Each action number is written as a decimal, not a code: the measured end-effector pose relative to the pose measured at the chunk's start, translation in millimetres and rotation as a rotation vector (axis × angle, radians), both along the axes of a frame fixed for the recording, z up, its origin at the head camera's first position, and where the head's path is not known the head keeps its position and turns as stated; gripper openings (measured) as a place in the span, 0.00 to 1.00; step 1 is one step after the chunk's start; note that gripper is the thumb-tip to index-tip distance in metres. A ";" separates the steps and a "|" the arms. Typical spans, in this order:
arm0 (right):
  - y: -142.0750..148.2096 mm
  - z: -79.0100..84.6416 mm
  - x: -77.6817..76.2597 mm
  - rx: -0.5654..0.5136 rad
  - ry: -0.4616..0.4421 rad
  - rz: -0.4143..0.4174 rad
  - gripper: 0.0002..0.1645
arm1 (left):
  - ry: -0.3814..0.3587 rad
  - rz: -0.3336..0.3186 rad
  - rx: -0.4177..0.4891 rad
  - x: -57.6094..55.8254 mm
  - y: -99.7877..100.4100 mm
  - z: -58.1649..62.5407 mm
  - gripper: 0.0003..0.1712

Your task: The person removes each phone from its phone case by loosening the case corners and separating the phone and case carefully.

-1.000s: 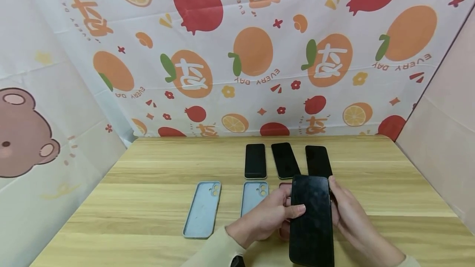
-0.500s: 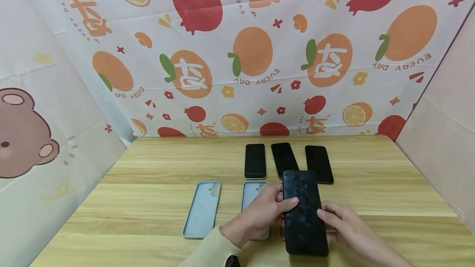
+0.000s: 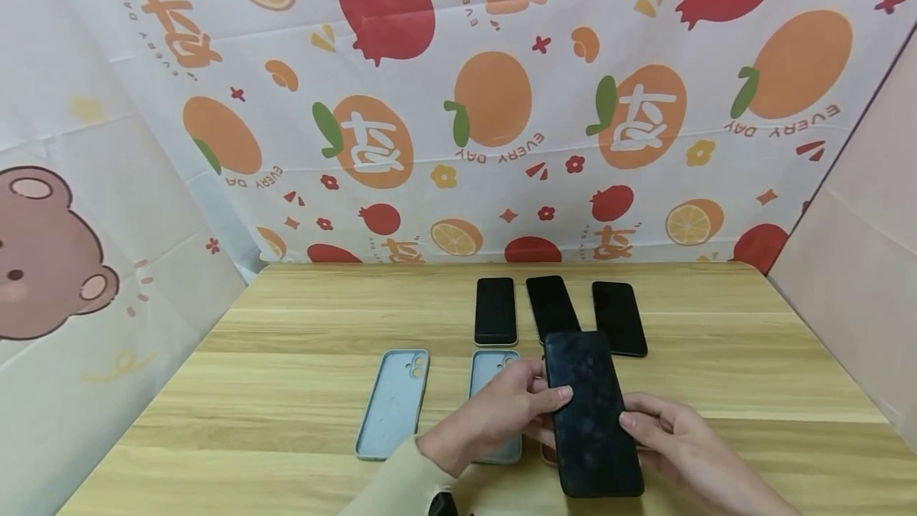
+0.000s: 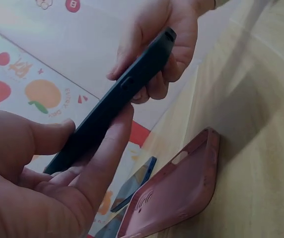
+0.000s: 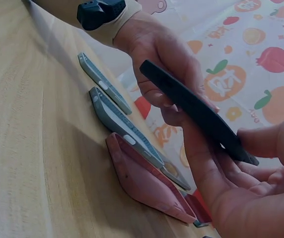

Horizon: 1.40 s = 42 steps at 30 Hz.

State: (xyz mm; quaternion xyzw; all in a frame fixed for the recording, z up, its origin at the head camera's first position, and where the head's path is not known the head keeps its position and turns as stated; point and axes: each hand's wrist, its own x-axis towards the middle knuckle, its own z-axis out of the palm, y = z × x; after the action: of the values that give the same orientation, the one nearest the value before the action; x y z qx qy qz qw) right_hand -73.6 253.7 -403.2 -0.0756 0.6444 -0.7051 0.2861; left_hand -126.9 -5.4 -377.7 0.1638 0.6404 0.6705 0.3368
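Both hands hold a black phone [image 3: 591, 428], which looks to be in a dark case, above the front of the table. My left hand [image 3: 501, 408] grips its left edge, thumb on the smudged dark face and fingers behind. On the right edge, my right hand [image 3: 677, 436] pinches it between thumb and fingers, lower down. In the left wrist view the phone [image 4: 117, 99] shows edge-on between the hands. A pink phone case [image 5: 147, 181] lies below it on the table, hollow side up, mostly hidden from the head view.
Two light blue phone cases lie to the left, the outer one [image 3: 392, 404] in full view and the inner one [image 3: 490, 369] partly behind the left hand. At the back lie three dark phones: left [image 3: 495, 310], middle [image 3: 552, 305], right [image 3: 620, 318]. A patterned cloth [image 3: 494, 102] hangs behind the table.
My right hand has slid from the phone's upper right corner to lower on its right edge. The held phone has shifted slightly left and up in view, uncovering the right phone at the back.
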 end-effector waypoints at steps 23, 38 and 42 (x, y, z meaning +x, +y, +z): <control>5.9 -0.5 13.4 0.055 -0.053 0.135 0.46 | -0.040 0.144 0.044 1.7 -2.2 -1.6 0.17; 5.7 -9.4 17.3 -0.054 0.023 0.172 0.46 | -0.069 0.101 0.104 1.4 -4.4 -5.9 0.14; 5.8 -10.0 17.4 -0.080 -0.001 0.194 0.46 | -0.076 0.100 0.113 2.0 -4.9 -6.9 0.13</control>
State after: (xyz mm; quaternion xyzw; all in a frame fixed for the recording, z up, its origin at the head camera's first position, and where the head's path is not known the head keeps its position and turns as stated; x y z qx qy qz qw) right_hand -56.2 259.5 -413.3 -0.1487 0.6053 -0.6993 0.3499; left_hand -124.9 -10.3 -384.6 0.1247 0.5956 0.7273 0.3174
